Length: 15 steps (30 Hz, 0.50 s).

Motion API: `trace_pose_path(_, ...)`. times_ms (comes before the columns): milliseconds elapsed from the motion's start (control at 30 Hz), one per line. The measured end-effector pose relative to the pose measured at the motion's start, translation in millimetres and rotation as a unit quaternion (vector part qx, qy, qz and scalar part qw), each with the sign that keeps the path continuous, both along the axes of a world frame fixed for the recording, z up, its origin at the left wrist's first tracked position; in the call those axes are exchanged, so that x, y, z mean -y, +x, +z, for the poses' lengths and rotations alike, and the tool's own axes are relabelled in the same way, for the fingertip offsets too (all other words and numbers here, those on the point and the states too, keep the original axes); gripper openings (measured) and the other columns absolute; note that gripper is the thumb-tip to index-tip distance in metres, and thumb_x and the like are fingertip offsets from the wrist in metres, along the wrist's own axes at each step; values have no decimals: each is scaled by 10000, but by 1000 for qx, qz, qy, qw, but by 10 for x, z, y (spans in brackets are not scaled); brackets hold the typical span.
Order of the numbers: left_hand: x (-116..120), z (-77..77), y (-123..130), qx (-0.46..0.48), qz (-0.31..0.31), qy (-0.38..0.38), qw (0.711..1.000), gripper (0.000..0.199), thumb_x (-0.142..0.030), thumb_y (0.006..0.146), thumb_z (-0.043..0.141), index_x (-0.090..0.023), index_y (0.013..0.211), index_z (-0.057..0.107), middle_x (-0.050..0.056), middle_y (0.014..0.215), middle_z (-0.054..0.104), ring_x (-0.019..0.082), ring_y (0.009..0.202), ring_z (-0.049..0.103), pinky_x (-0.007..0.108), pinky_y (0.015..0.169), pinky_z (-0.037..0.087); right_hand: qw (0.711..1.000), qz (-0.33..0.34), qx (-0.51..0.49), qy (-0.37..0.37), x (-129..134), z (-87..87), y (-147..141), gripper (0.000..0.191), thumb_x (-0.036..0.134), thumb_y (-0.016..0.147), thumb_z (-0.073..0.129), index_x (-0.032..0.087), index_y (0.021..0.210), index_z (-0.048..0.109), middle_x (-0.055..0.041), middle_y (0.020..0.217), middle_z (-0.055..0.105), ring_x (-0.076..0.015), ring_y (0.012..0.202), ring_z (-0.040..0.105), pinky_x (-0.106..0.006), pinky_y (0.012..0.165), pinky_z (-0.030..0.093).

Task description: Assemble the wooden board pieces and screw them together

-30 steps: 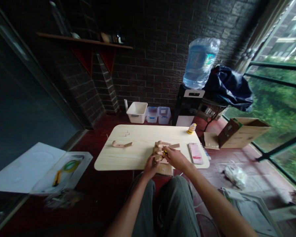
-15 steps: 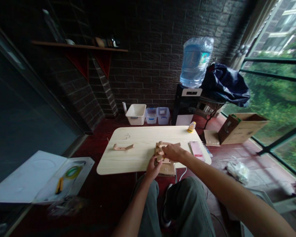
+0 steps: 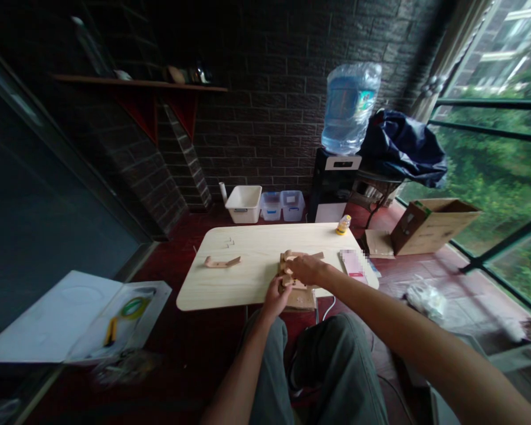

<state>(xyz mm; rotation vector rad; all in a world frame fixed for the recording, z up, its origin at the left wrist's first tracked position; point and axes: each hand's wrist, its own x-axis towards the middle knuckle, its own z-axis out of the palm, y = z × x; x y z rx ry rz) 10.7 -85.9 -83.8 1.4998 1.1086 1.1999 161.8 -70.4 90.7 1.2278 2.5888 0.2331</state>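
Note:
Near the front edge of the pale table, my left hand (image 3: 276, 298) is closed round the near end of a light wooden piece (image 3: 300, 284) with dark holes. My right hand (image 3: 308, 270) reaches in from the right, its fingers bent down and pressed together over the wood; what the tips hold is hidden. Just beyond them lies another wooden piece (image 3: 317, 255) with a rounded end. A brown board (image 3: 302, 300) shows under the pieces and juts past the table edge. To the left rests a separate wooden piece (image 3: 222, 264) with a raised end.
Several small screw-like parts (image 3: 229, 242) are at the back left of the table (image 3: 194, 298). A yellow-capped bottle (image 3: 343, 225) and a pink booklet (image 3: 353, 263) sit on the right. An open white case (image 3: 148, 330) is at left; plastic bins (image 3: 244, 205) stand behind.
My right hand has shifted slightly left over the wooden pieces, its fingers now covering more of them. My left hand keeps its hold, and the camera view has moved a little.

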Motion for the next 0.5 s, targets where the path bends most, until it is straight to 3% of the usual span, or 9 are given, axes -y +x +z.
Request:
trace_pose_path(300,9,-47,-3,-9,6,-10,1000,249,-339,831,701,-218,1048,683,86,1114,708,251,1116,645,421,1038,485,998,-39,-8,-48,55,172,8,444,377,992,523,25,1251,598,-249,1138,724,-329,1010,730,-380,760,583)
trace_pose_path(500,30,12,-9,-4,0,-3,1000,279,-364,830,717,-217,1067,698,94,1199,700,276,1215,614,448,1091,453,999,-5,21,-44,-13,116,-3,291,220,923,577,53,1155,631,-247,1132,724,-311,984,744,-370,756,598)
